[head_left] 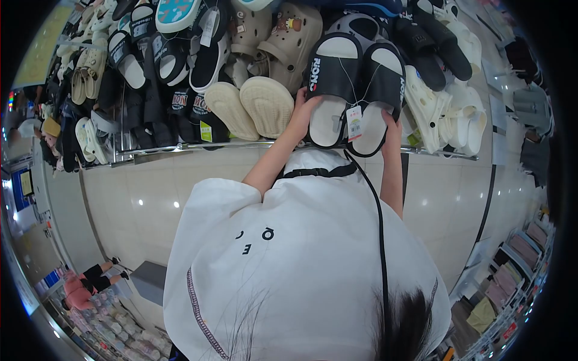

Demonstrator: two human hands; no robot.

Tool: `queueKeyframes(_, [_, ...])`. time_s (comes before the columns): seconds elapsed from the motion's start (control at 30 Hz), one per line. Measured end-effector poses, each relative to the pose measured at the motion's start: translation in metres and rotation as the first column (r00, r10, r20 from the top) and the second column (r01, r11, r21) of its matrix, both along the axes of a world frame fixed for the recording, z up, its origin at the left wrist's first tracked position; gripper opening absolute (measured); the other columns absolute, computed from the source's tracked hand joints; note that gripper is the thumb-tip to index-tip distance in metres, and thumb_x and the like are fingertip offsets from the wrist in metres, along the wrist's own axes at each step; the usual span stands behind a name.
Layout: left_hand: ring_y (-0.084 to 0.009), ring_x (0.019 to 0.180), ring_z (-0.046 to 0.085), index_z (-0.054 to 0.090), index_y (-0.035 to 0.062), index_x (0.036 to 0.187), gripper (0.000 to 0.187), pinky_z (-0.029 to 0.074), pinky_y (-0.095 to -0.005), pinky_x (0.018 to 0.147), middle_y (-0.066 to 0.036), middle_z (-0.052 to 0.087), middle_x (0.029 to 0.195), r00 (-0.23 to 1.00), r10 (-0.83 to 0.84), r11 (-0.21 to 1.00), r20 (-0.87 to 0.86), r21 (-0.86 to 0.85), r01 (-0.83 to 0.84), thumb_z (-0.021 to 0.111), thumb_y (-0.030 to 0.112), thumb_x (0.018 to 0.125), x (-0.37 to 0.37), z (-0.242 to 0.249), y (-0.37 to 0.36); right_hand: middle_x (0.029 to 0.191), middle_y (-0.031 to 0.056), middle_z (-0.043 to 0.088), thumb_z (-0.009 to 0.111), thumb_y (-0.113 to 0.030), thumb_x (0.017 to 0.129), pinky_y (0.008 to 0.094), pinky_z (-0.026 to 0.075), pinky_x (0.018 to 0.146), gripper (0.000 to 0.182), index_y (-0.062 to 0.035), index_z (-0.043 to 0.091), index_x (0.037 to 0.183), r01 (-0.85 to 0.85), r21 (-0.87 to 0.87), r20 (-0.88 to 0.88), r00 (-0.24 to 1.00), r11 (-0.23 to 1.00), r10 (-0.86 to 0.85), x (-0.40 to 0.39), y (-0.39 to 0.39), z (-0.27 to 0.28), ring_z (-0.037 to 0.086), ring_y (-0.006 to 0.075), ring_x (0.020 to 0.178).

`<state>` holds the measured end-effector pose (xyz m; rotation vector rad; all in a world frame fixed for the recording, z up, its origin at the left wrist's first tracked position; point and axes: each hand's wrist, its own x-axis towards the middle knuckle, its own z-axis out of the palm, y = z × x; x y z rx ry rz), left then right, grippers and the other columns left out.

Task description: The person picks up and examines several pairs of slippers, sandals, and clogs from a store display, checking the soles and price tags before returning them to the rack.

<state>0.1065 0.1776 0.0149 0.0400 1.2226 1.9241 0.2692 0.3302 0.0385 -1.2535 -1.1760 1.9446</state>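
A pair of black slides point(332, 72) with white footbeds is in both my hands, soles away from me, at the front of the shoe rack. My left hand point(306, 111) grips the outer edge of the left slide, its fingers partly hidden behind it. On the opposite side, my right hand point(392, 123) holds the outer edge of the right slide point(383, 78). A thin cord joins the two, and a price tag point(354, 123) hangs between them. Beside my left hand are beige slippers point(268, 107) and taupe clogs point(291, 45).
White clogs point(424, 108) and dark slides point(435, 45) sit to the right on the rack. A metal rail point(198, 145) runs along its front. A person in a pink top point(79, 290) is at the lower left, near a grey box point(149, 281). Clothing shelves point(503, 283) stand at right.
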Motion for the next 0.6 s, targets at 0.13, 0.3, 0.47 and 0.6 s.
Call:
queueKeyframes(0.13, [-0.0167,0.097,0.047,0.035,0.0032,0.114,0.045,0.037,-0.0284,0.085,-0.009,0.048,0.104,0.998,0.008,1.0,0.056,0.014,-0.009,0.057,0.013,0.076,0.003,0.007,0.0,0.099,0.0063,0.055,0.065,-0.019,0.073,0.0266,0.036,0.084,0.041,-0.0021,0.049,0.107,0.008,0.051,0.012,1.0,0.999,-0.009,0.004,-0.002,-0.009,0.049,0.0151,0.094])
queueKeyframes(0.3, [-0.0167,0.096,0.048,0.034,0.0031,0.113,0.045,0.038,-0.0284,0.084,-0.01,0.048,0.103,0.999,0.014,1.0,0.029,-0.01,-0.013,0.057,0.013,0.076,0.003,0.01,0.0,0.099,0.0065,0.055,0.066,-0.02,0.073,0.0257,0.036,0.083,0.042,-0.0014,0.048,0.106,0.023,0.076,0.027,0.999,0.997,-0.025,0.009,0.0,-0.018,0.05,0.0152,0.092])
queueKeyframes(0.47, [-0.0172,0.097,0.047,0.03,-0.0002,0.115,0.056,0.038,-0.0283,0.085,-0.011,0.047,0.105,0.997,0.015,0.996,-0.072,-0.084,-0.021,0.063,0.016,0.073,0.005,0.023,0.001,0.096,0.0081,0.055,0.069,-0.021,0.07,0.0244,0.036,0.082,0.047,0.002,0.046,0.104,0.088,0.061,0.034,0.995,0.994,-0.09,0.012,-0.003,-0.009,0.05,0.0149,0.09])
queueKeyframes(0.6, [-0.0161,0.093,0.05,0.034,-0.0021,0.112,0.053,0.039,-0.0268,0.082,-0.011,0.05,0.102,0.976,0.03,0.98,-0.214,-0.188,-0.071,0.065,0.016,0.072,0.008,0.035,0.002,0.096,0.0095,0.054,0.072,-0.022,0.068,0.0243,0.037,0.08,0.052,0.0034,0.045,0.104,0.113,0.037,0.08,0.99,0.993,-0.116,0.016,-0.003,0.005,0.05,0.015,0.088])
